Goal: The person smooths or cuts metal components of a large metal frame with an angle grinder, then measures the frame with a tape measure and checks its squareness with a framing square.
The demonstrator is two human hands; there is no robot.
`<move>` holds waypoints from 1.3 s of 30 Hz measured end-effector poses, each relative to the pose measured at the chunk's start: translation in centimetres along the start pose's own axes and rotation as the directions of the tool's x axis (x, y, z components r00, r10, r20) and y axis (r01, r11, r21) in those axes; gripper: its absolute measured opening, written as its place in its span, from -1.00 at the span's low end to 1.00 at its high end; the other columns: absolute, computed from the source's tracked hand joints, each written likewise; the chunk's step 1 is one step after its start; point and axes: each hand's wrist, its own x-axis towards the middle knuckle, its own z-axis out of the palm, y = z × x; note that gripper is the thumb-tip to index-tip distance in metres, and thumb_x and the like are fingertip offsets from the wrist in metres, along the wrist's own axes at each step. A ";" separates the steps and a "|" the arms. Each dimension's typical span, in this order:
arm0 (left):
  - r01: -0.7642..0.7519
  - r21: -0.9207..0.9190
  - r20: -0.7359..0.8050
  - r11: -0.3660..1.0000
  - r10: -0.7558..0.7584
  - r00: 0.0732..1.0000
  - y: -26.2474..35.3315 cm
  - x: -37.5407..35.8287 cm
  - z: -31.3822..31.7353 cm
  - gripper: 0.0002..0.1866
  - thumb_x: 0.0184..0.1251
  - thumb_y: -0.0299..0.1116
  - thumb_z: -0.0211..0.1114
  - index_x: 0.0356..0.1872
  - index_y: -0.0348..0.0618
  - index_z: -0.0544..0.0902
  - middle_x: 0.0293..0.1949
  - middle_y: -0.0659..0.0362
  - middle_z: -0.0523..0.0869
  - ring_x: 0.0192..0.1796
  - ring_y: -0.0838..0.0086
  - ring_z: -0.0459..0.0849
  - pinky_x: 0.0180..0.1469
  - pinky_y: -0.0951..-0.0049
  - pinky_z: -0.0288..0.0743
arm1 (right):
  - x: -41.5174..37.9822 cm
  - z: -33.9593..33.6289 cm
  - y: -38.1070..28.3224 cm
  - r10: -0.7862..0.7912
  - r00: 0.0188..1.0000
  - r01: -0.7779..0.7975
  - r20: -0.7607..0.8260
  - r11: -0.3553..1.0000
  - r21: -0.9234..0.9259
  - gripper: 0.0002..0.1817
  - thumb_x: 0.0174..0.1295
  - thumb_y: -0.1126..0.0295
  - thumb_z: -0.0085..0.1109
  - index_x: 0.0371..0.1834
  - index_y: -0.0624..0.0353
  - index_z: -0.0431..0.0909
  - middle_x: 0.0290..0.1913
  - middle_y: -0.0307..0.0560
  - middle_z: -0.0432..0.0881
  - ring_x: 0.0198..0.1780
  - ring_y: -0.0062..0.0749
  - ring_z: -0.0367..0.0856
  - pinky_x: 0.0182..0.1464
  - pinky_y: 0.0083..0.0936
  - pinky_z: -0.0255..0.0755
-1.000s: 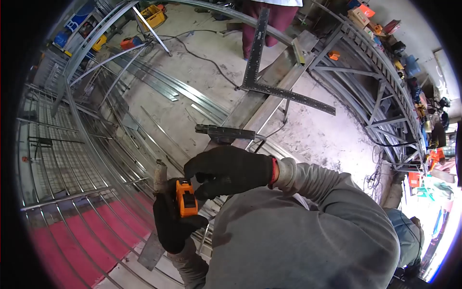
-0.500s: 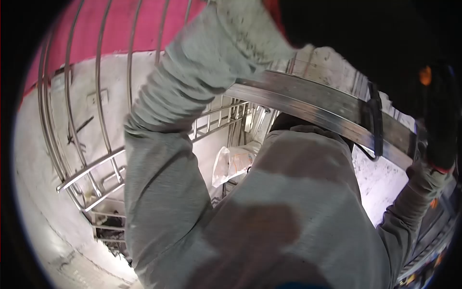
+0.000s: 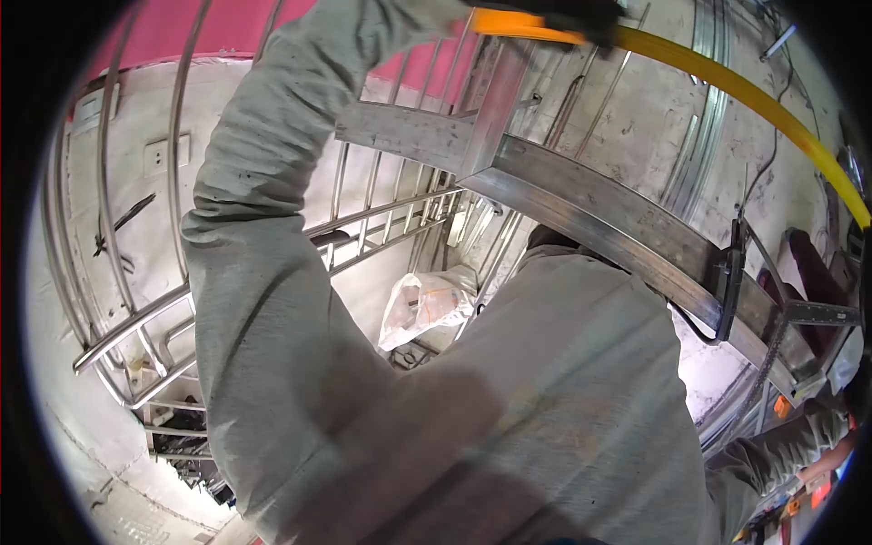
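L hand [image 3: 581, 14] grips yellow tape blade [image 3: 754, 91] | R hand [image 3: 854, 391] at frame edge, grip unclear | blade above steel bar [image 3: 590, 209]

This is a metal fabrication workshop: curved steel railings [image 3: 136, 318] stand stacked along the wall, flat steel bars [image 3: 590, 213] are joined at an angle, and the concrete floor [image 3: 636, 127] is dusty and scuffed.
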 end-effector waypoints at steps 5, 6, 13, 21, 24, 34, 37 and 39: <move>0.293 -0.167 0.015 0.941 -0.295 0.955 -7.1 -2.8 0.5 -0.60 0.38 -0.09 0.39 -0.08 -0.26 0.82 -0.18 0.07 0.85 -0.08 0.44 0.77 0.04 0.33 0.63 | -6.5 2.9 0.1 -0.238 0.953 0.248 0.186 0.968 -0.032 -0.57 0.60 0.10 0.04 -0.01 0.29 0.71 -0.18 -0.05 0.76 -0.22 -0.11 0.75 0.05 -0.15 0.64; -0.323 0.503 -0.120 0.802 0.435 0.892 -12.7 -3.4 2.0 -0.55 0.38 -0.05 0.39 -0.04 -0.29 0.81 -0.08 -0.02 0.88 0.05 0.29 0.82 0.18 0.27 0.64 | -7.8 3.2 -0.5 -0.277 0.954 0.275 0.115 0.961 0.034 -0.59 0.61 0.15 0.02 0.01 0.28 0.72 -0.18 -0.05 0.77 -0.22 -0.11 0.76 0.04 -0.15 0.65; 0.216 -0.207 -0.194 0.954 -0.256 0.947 -16.2 -7.4 4.3 -0.72 0.61 -0.27 0.30 0.09 -0.24 0.79 -0.32 0.07 0.76 -0.25 0.41 0.74 -0.14 0.32 0.63 | -20.8 11.5 -6.5 -0.025 0.879 -0.203 0.476 0.885 0.420 -0.53 0.52 0.02 0.17 0.23 0.16 0.65 0.02 0.10 0.75 0.06 -0.03 0.70 0.21 -0.02 0.51; -0.178 0.278 -0.397 0.944 0.282 0.873 -19.2 -5.9 3.8 -0.88 0.49 -0.44 0.36 -0.11 -0.28 0.75 -0.28 0.09 0.73 -0.33 0.36 0.74 -0.32 0.30 0.59 | -21.0 8.8 -13.3 0.529 0.495 -0.858 0.689 0.420 0.294 -0.31 0.39 -0.13 0.30 0.31 0.26 0.62 0.06 0.33 0.77 0.16 0.18 0.76 0.18 -0.03 0.60; 0.261 -0.552 0.014 0.792 -0.304 0.953 -17.1 -2.0 1.2 -0.94 0.39 -0.50 0.40 -0.20 -0.25 0.73 -0.29 0.09 0.73 -0.33 0.34 0.75 -0.32 0.32 0.59 | -16.8 5.7 -14.6 0.501 -0.017 -0.983 0.865 -0.167 0.078 0.06 0.21 -0.40 0.37 0.34 0.49 0.48 0.10 0.47 0.75 0.19 0.27 0.76 0.20 -0.05 0.60; 0.117 -0.695 -0.068 0.710 -0.226 0.972 -5.3 10.6 1.4 -0.83 0.29 -0.42 0.57 -0.19 -0.20 0.75 -0.25 0.14 0.76 -0.18 0.44 0.80 -0.30 0.46 0.63 | -12.0 4.1 -16.4 0.279 -0.082 -0.932 0.957 -0.361 0.025 0.18 0.10 -0.19 0.53 0.55 0.50 0.19 0.07 0.41 0.79 0.20 0.27 0.77 0.24 -0.09 0.61; -0.498 0.079 -0.221 0.863 0.502 0.836 -4.9 15.0 1.5 -0.83 0.26 -0.47 0.56 -0.17 -0.17 0.76 -0.26 0.13 0.78 -0.12 0.35 0.80 -0.15 0.37 0.68 | -12.1 4.5 -17.8 0.229 -0.187 -0.798 0.955 -0.602 -0.012 0.12 0.10 -0.02 0.58 0.58 0.42 0.19 0.11 0.35 0.79 0.17 0.25 0.78 0.24 -0.10 0.61; -0.615 0.344 -0.179 0.710 0.693 0.699 -1.6 16.5 1.0 -0.87 0.25 -0.47 0.50 -0.19 -0.17 0.79 -0.37 0.11 0.75 -0.29 0.34 0.78 -0.26 0.36 0.65 | -13.1 5.4 -19.0 0.288 -0.223 -0.787 0.931 -0.617 0.002 0.07 0.09 0.02 0.58 0.57 0.38 0.24 0.10 0.33 0.79 0.16 0.25 0.79 0.23 -0.10 0.61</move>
